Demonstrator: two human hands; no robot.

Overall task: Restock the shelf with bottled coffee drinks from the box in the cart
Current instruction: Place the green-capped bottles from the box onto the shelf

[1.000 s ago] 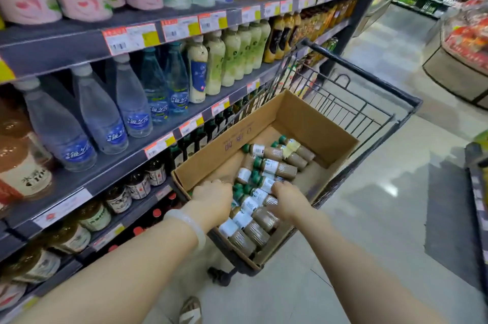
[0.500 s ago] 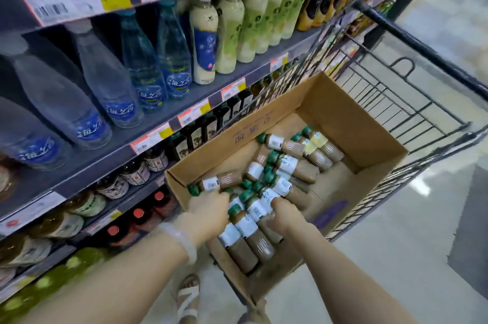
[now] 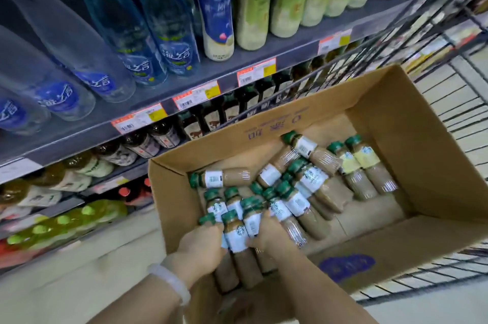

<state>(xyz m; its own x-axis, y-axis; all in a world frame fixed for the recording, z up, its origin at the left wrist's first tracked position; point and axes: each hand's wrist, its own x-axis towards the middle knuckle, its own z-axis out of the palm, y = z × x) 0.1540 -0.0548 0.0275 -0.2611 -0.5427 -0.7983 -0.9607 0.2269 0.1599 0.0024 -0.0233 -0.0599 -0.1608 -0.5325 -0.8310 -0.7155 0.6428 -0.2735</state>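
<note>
Head view, steeply down, close over box (image 3: 396, 123)

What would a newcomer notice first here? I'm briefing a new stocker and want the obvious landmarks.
The open cardboard box in the wire cart, strewn with green-capped coffee bottles lying on their sides. Near its front edge, the left hand and right hand gather several bottles. On the left, blue water bottles line the shelf.

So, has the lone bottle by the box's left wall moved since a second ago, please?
Cannot tell: the bottle lies beside the cardboard box's left wall now; earlier, a hand covered that spot.
</note>
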